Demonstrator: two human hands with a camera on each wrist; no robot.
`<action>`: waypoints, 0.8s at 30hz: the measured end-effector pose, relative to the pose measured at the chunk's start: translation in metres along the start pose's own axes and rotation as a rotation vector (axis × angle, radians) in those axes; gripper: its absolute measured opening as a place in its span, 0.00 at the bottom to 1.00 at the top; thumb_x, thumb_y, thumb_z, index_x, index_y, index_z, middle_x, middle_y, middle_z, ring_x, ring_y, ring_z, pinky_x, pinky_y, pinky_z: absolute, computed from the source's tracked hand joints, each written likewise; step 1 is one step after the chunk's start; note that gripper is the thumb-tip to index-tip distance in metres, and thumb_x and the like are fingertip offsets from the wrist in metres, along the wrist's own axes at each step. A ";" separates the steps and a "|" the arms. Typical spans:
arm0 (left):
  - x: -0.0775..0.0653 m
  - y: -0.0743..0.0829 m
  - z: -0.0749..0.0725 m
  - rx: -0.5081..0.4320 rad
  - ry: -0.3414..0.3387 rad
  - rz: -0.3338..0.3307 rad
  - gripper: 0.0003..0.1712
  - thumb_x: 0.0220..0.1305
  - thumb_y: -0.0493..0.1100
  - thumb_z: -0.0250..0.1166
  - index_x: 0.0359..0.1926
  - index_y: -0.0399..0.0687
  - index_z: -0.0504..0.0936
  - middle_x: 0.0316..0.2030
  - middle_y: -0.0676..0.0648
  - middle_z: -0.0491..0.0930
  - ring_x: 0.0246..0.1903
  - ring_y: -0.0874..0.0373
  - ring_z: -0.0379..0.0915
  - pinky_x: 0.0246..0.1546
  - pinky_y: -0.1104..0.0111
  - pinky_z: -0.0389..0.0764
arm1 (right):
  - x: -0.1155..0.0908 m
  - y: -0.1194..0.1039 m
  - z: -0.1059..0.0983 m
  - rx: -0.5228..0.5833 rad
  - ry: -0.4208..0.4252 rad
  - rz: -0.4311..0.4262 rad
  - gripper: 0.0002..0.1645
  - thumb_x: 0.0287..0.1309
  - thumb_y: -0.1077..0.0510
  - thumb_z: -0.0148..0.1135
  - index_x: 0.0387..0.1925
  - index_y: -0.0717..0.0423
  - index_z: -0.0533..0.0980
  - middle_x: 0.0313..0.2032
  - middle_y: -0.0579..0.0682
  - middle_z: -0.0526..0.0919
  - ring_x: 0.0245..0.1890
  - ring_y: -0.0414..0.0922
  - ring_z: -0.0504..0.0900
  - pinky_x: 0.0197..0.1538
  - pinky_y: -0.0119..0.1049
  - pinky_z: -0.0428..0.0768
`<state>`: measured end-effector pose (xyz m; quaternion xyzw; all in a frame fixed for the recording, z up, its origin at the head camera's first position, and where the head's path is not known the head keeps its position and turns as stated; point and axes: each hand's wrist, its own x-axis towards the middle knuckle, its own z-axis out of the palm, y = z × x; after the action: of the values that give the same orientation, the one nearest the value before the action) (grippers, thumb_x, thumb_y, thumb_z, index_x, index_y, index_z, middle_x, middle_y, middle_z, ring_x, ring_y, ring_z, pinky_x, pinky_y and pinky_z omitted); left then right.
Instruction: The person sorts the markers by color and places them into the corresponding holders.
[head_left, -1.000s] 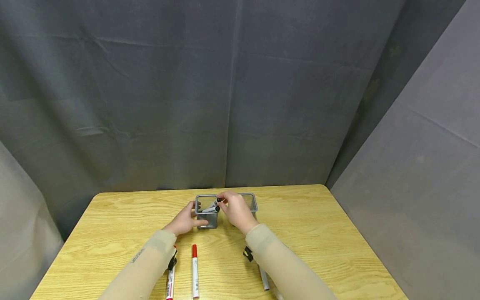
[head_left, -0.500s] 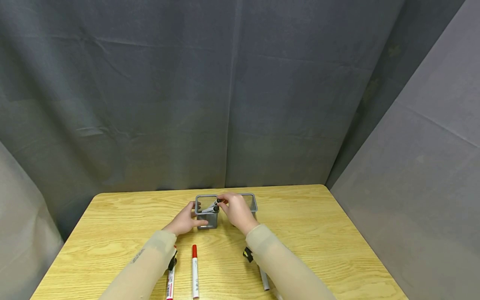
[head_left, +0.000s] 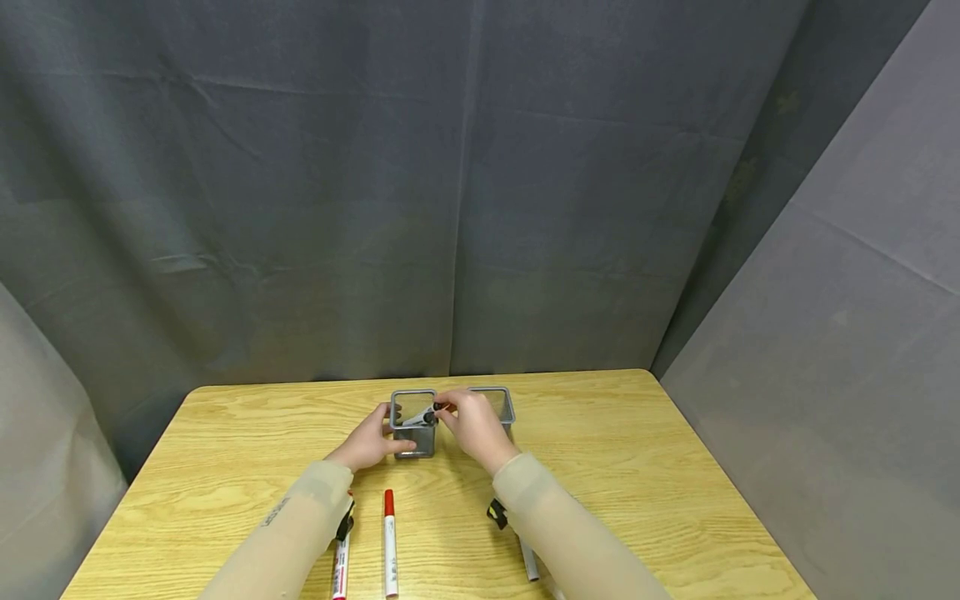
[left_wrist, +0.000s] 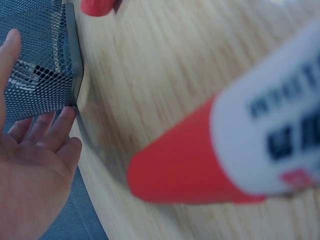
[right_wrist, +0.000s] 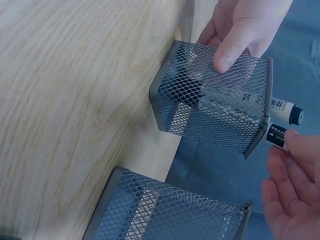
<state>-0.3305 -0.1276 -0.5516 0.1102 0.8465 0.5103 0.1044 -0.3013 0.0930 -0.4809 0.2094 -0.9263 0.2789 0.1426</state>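
My left hand (head_left: 367, 442) grips a grey mesh pen holder (right_wrist: 215, 95) from its left side, with the thumb on the front wall and the other fingers behind. Two white markers with black ends lean in this holder and poke out over its rim. Between right thumb and fingertips, my right hand (head_left: 476, 429) pinches the end of one marker (right_wrist: 276, 136). The other marker (right_wrist: 287, 111) sticks out right beside it. In the left wrist view, my left fingers (left_wrist: 57, 132) curl at the base of the mesh.
A second mesh holder (head_left: 498, 402) stands to the right, partly behind my right hand. Two red-capped markers lie nearer me, one (head_left: 391, 542) in the middle and one (head_left: 341, 567) beside my left sleeve. Another marker (head_left: 528, 557) shows partly under my right forearm.
My right hand has come down slightly, and the end of the pinched marker sits a little lower at the holder's rim. My left hand and the holder have stayed in place.
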 end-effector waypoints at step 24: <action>0.001 0.000 -0.002 -0.019 -0.008 -0.002 0.46 0.62 0.40 0.76 0.74 0.36 0.60 0.72 0.32 0.65 0.71 0.31 0.65 0.66 0.43 0.75 | -0.011 -0.001 0.006 0.021 0.029 -0.061 0.11 0.63 0.61 0.72 0.47 0.57 0.87 0.45 0.52 0.90 0.40 0.43 0.89 0.43 0.33 0.87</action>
<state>-0.3316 -0.1288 -0.5511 0.1104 0.8413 0.5177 0.1093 -0.2920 0.0927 -0.4894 0.2347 -0.9144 0.2871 0.1622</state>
